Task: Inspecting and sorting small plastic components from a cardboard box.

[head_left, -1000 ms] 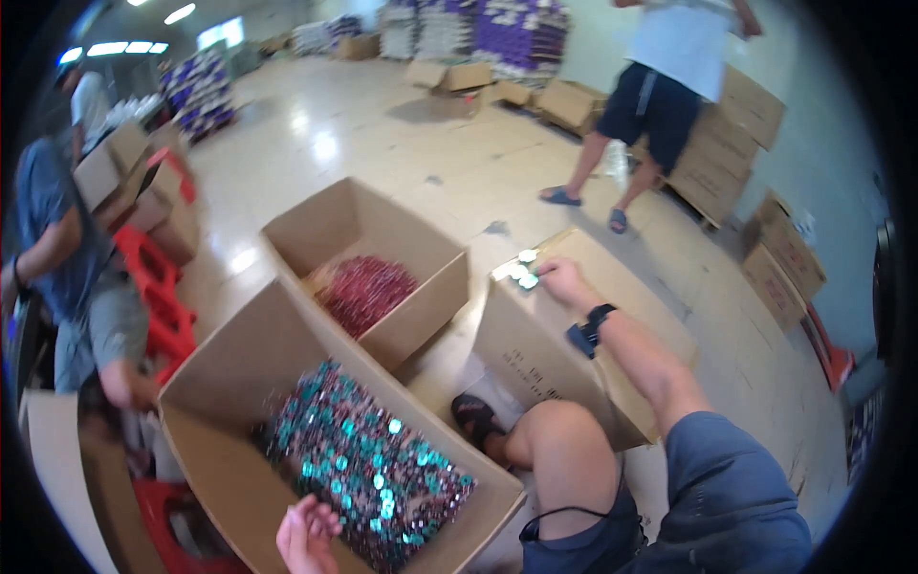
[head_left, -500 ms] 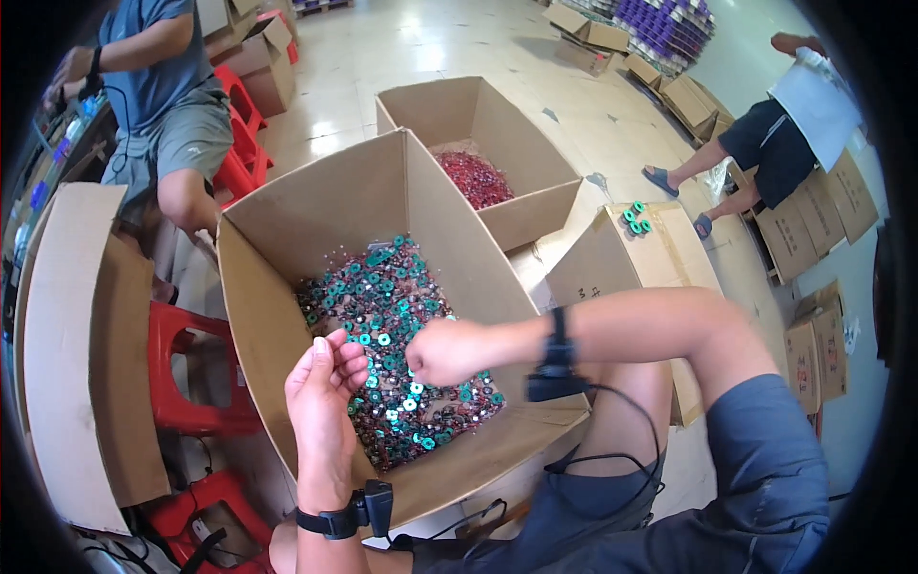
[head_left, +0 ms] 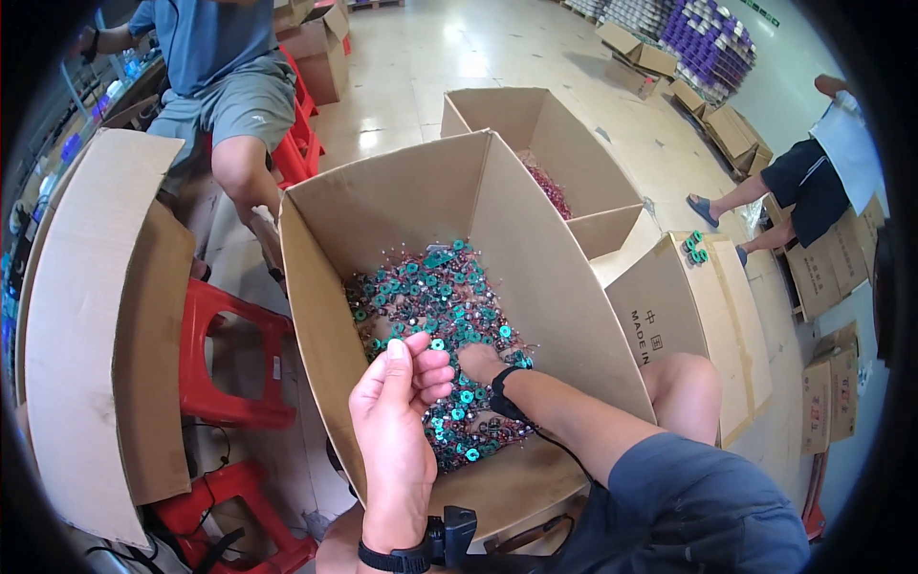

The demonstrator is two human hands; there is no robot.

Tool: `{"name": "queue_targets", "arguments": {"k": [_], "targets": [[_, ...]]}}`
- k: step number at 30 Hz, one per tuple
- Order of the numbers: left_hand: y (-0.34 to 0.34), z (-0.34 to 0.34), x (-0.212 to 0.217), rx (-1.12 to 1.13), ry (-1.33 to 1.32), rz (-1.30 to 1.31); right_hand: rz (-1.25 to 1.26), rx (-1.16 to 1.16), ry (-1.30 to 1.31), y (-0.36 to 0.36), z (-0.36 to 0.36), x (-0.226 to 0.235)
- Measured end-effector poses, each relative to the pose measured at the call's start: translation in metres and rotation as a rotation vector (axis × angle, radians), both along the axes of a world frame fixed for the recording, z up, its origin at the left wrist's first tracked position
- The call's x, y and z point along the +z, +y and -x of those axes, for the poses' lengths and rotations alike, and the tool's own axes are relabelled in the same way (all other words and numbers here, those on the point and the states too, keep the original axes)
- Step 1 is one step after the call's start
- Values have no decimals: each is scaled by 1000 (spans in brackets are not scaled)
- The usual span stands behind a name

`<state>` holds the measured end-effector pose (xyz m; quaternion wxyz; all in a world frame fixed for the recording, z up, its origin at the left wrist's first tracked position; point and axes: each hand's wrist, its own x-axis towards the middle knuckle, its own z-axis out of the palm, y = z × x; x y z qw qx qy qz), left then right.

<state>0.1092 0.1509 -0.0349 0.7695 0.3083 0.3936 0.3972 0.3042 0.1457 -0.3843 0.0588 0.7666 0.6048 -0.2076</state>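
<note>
Since half a second ago, the right hand (head_left: 481, 364) has dropped from above the pile down into the green rings (head_left: 435, 287), and the view has closed in on the big cardboard box (head_left: 564, 297). That right hand lies buried among the rings, knuckles up, fingers hidden, so I cannot tell whether it grips anything; a black wristband sits just behind it. At 8 o'clock from it, the left hand (head_left: 397, 411) hovers above the box's near edge, palm turned sideways, fingers curled loosely inward with one or two small rings against the fingertips. Green and teal rings mixed with thin dark red pieces cover the floor of the big box. At 1 o'clock from this box stands a second open cardboard box (head_left: 564, 143) with dark red pieces (head_left: 553, 182) at its bottom. At 3 o'clock lies a closed brown carton (head_left: 688, 316) with dark printed lettering on its side and a few green rings stacked on top (head_left: 695, 249). A flattened cardboard sheet (head_left: 96, 316) stands at 9 o'clock, beside red plastic stools (head_left: 225, 354). Another person in a blue shirt (head_left: 215, 48) sits at 11 o'clock, and someone in dark shorts (head_left: 798, 177) stands at 2 o'clock near more brown cartons (head_left: 827, 268) and purple stacked goods (head_left: 712, 38).
</note>
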Motion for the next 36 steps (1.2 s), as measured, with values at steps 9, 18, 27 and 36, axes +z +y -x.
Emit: {"name": "queue_targets", "arguments": {"k": [9,18,27,36], "targets": [[4,4,-14,-97,192,-94,-144,-111,229,-13,9,191],[-30,-10,-19,-204,-21,-67,-584,-118,884,-87,4,357],[-37,-30,-27,-151,-132,-27,-597,-274,1095,-89,-8,332],[-42,-38,-33,-133,-173,-35,-460,-361,1363,-86,-12,331]]}}
